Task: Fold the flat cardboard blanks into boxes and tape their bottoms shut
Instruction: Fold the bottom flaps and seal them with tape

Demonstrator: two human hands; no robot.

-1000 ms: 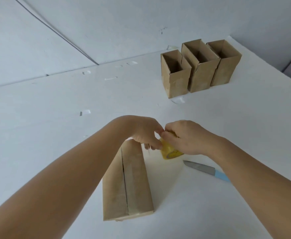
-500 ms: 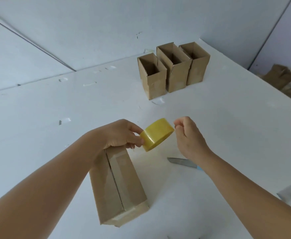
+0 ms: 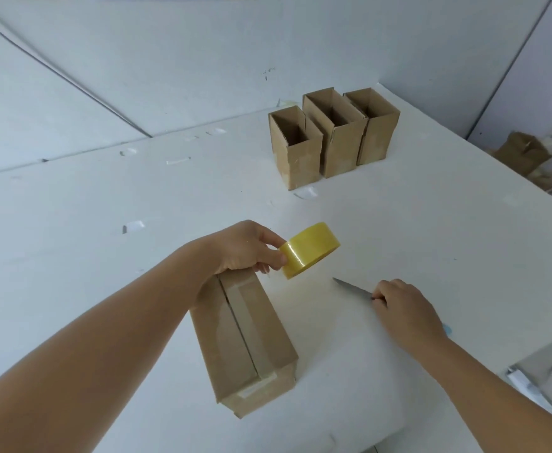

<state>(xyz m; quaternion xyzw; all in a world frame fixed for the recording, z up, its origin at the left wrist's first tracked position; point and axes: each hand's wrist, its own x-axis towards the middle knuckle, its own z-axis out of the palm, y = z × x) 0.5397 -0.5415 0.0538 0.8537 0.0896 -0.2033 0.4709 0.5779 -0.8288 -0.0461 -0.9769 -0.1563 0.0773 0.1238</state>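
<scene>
From the head view, the left hand (image 3: pixel 247 248) is raised over the box (image 3: pixel 245 344) and pinches the yellow tape roll (image 3: pixel 310 250) with curled fingers. The right hand (image 3: pixel 404 308) lies low on the white table (image 3: pixel 399 223), fingers curled on the knife (image 3: pixel 353 287). Three open boxes (image 3: pixel 330 138) stand well apart, near the far edge.

knife (image 3: pixel 353 287) handle hidden under right hand (image 3: pixel 405 308) | grip perhaps closed
</scene>
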